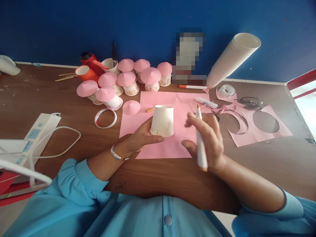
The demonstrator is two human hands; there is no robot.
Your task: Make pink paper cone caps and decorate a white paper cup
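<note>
My left hand (142, 135) grips a white paper cup (163, 120), turned upside down with its wide rim low. A few short yellow-brown strokes show near that rim. To the right, apart from the cup, my right hand (209, 138) holds a white marker (201, 144), its brownish tip pointing up; thumb and forefinger are spread. Pink paper sheets (170, 144) lie beneath both hands. Just behind the cup is a small orange-brown piece (150, 109), perhaps a marker cap. Left of it rests a loose pink paper cone (131, 107).
Several decorated cups with pink cone tops (127, 80) stand behind. A tall cup stack (233, 59) leans on the blue wall. Cut pink scraps (266, 121), clear tape (226, 90) and scissors (250, 102) lie right. A tape ring (105, 118) and power strip (37, 135) lie left.
</note>
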